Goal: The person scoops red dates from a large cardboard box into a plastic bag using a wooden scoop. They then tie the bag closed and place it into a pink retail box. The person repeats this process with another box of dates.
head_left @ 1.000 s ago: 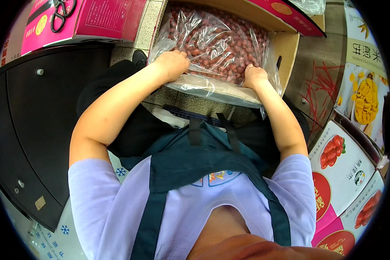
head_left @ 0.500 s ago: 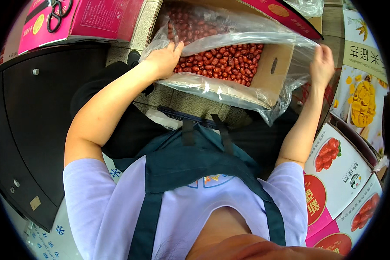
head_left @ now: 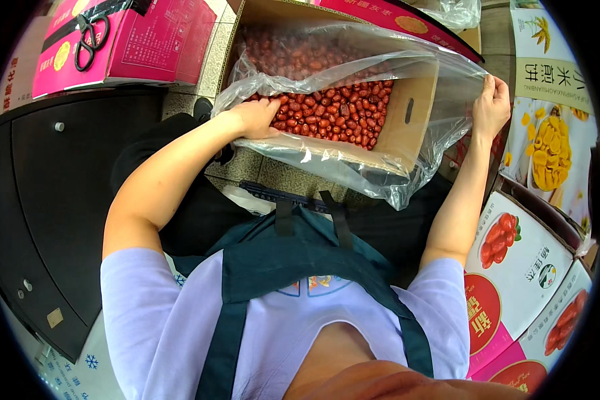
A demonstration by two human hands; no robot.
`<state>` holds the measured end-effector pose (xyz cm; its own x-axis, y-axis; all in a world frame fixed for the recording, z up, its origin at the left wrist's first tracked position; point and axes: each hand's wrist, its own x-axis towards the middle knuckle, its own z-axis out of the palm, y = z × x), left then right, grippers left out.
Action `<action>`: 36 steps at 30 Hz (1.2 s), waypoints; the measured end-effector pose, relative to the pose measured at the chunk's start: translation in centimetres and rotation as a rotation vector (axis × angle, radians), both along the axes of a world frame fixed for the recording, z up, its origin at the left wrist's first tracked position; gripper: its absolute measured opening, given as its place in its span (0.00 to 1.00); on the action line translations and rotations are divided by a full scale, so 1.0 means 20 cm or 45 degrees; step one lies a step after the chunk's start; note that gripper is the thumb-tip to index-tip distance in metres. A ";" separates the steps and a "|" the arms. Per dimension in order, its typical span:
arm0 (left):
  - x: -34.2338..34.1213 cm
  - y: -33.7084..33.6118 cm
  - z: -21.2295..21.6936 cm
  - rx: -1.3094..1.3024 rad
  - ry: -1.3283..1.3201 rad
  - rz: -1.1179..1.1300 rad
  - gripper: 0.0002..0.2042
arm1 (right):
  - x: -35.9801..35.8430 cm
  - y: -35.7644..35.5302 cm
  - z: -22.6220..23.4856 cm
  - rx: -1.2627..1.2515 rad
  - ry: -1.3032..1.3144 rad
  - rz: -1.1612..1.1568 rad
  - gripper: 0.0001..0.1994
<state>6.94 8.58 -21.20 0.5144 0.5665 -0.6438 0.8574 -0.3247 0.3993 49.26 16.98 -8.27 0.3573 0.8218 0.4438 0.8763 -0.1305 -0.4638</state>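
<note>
A cardboard box (head_left: 407, 137) stands in front of me, lined with a large clear plastic bag (head_left: 440, 127) and holding many red dates (head_left: 340, 110). My right hand (head_left: 492, 110) pinches the bag's edge and stretches it out past the box's right end. Over the near left rim lies my left hand (head_left: 255, 119), closed on the bag's edge, with its fingertips at the dates. Part of the bag's film covers the dates at the back; the front edge of the bag hangs over the box's near side.
Black scissors (head_left: 90, 41) lie on a taped pink carton (head_left: 150, 47) at the far left, above a black cabinet (head_left: 80, 180). White cartons with date pictures (head_left: 520, 260) stand at the right, near a printed box (head_left: 550, 143). Another pink carton (head_left: 407, 27) lies behind.
My left hand has moved down from the top of the bag's film to the near left rim, by the dates. The bag's opening is wider; my right hand keeps hold of its edge.
</note>
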 end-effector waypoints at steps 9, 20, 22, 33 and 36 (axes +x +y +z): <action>0.05 0.08 0.03 -1.012 -0.525 1.983 0.44 | 0.17 0.01 -0.03 -0.687 -0.287 -0.123 0.11; 0.06 0.13 -0.07 -0.855 -0.948 2.035 0.26 | -0.10 0.02 -0.04 -0.519 0.065 0.040 0.18; 0.10 0.17 0.07 -0.696 -1.116 1.766 0.27 | -0.11 0.02 -0.09 -0.368 0.305 0.077 0.20; -0.32 0.50 0.25 0.067 -1.820 2.383 0.27 | -0.04 0.07 -0.22 -0.631 0.318 0.357 0.24; -0.32 0.52 0.27 0.077 -1.659 2.311 0.24 | -0.08 0.05 -0.22 -0.571 0.156 0.464 0.23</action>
